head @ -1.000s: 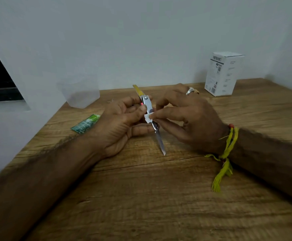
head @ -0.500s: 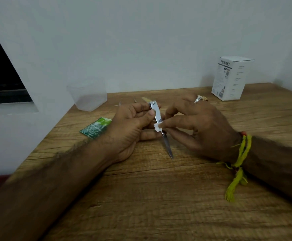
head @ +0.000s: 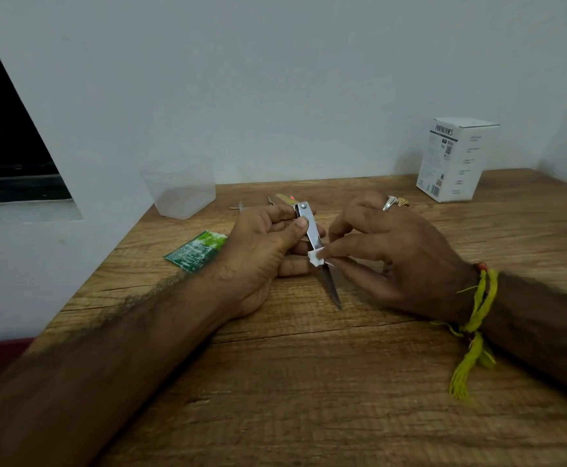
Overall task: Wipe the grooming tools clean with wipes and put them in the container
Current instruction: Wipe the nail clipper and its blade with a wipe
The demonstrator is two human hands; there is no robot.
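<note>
Together, hands: left (head: 262, 251) grips tool (head: 312, 230), right (head: 393, 254) pinches wipe (head: 316, 258).

Open tabletop (head: 309, 382) lay near; clutter sat toward the wall.
A green sachet (head: 196, 251), small metal tools (head: 241, 207) and the hands stood between that room and the container (head: 182, 187); a white box (head: 454, 160) blocked the far right.
</note>
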